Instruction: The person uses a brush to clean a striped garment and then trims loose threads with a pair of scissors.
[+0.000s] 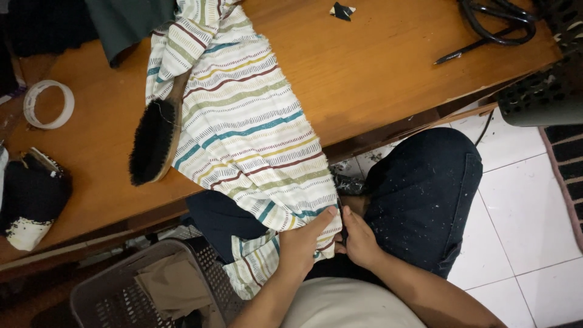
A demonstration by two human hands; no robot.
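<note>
1. Left hand: closed on the lower edge of the striped cloth, thumb pressed on top.
2. Right hand: just beside the left hand, fingers curled at the same cloth edge; whether it grips the cloth cannot be told.
3. Cloth: runs from the table over its front edge down to the lap, where both hands meet.
4. Brush: lies on the table, touching the cloth's left side.
5. Tape roll: near the table's left end, well apart from the cloth.
6. Basket: on the floor, left of the left forearm, with tan fabric inside.
7. Scissors: at the table's far right corner.
</note>
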